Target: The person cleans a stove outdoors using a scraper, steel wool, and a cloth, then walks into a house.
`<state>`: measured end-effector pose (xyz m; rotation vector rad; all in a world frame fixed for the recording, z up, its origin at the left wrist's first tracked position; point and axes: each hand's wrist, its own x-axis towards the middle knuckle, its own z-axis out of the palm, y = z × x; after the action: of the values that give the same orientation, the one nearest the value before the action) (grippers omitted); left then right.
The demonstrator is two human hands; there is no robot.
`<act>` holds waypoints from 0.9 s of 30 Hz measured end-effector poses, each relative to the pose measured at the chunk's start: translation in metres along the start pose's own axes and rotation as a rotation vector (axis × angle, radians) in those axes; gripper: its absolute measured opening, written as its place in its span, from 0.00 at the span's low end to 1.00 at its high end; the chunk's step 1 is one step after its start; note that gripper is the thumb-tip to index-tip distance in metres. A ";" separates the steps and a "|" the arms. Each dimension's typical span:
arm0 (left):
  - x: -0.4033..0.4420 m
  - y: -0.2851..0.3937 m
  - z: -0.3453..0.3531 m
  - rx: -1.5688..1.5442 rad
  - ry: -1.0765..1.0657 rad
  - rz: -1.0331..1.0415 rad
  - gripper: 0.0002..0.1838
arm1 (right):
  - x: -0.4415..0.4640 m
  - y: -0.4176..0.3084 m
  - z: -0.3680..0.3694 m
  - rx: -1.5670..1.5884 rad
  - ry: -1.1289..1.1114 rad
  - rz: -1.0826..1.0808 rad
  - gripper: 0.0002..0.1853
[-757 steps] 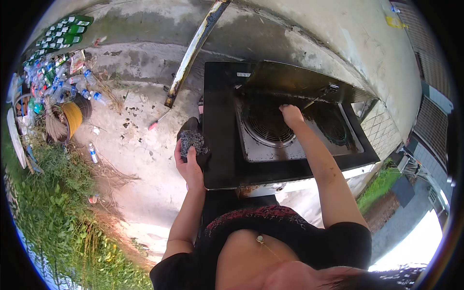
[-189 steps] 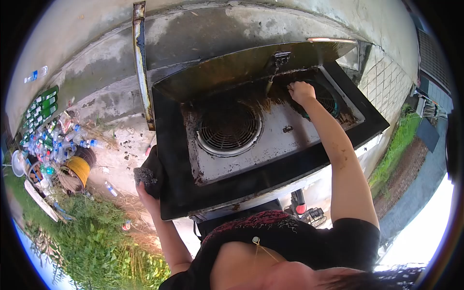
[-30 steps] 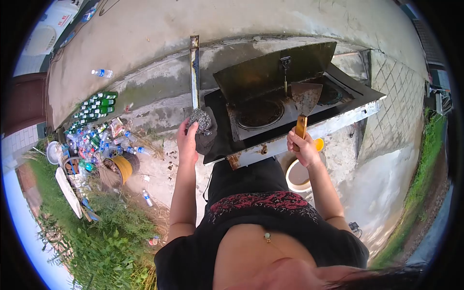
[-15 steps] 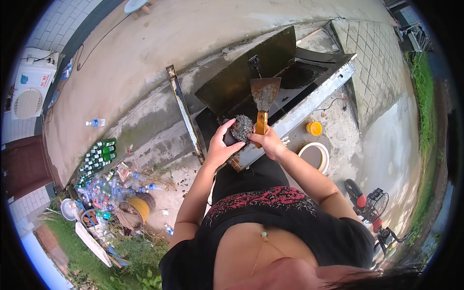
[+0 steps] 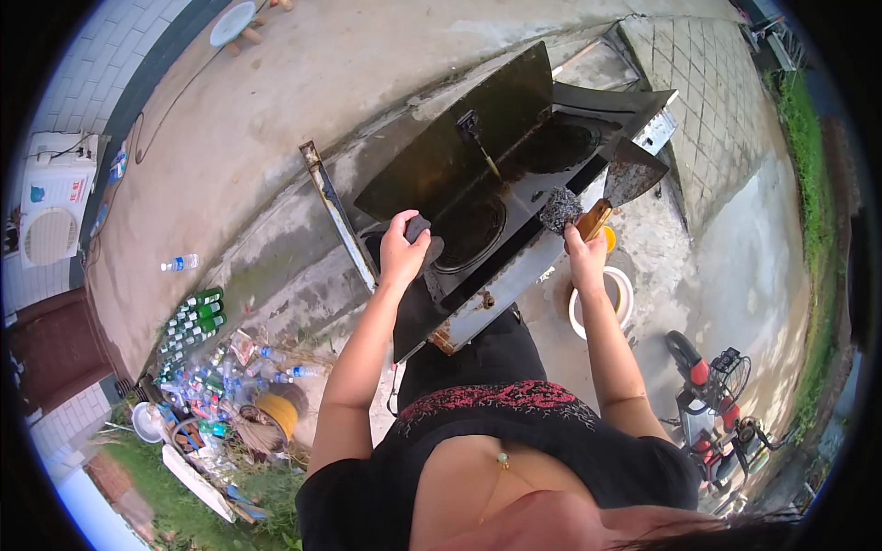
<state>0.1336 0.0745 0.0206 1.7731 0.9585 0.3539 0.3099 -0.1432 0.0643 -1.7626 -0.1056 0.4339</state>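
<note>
My left hand, over the near left end of a greasy dark metal appliance, is closed around a small dark pad, perhaps a sponge. The appliance resembles a range hood, with two round recesses and a raised dark panel. Off its right front edge, my right hand grips a scraper by its yellow-brown handle, the rusty wide blade pointing up and right. A grey steel wool scrubber is also in that hand, beside the handle.
A rusty metal strip leans left of the appliance. To the right are a yellow container and a white-rimmed bucket. Green bottles and a heap of plastic bottles lie at left. A cycle stands at lower right.
My hands have moved apart: the left a little to the left with the dark pad, the right to the right with the scraper. The steel wool has gone right with my right hand.
</note>
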 end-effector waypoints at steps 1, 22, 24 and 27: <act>0.018 -0.003 0.015 -0.012 -0.038 0.075 0.22 | 0.008 -0.002 0.001 0.014 0.011 -0.010 0.06; 0.167 -0.183 0.229 0.847 -0.535 0.253 0.17 | 0.039 0.088 -0.037 -0.182 0.348 -0.465 0.21; 0.156 -0.202 0.199 0.871 -0.630 0.168 0.14 | 0.040 0.084 -0.038 -0.441 0.278 -0.567 0.21; 0.128 -0.197 0.144 0.876 -0.674 0.057 0.12 | 0.043 0.077 -0.025 -0.037 0.204 -0.467 0.22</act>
<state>0.2198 0.1036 -0.2396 2.4499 0.5825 -0.7139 0.3460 -0.1721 -0.0150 -1.7410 -0.3719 -0.0868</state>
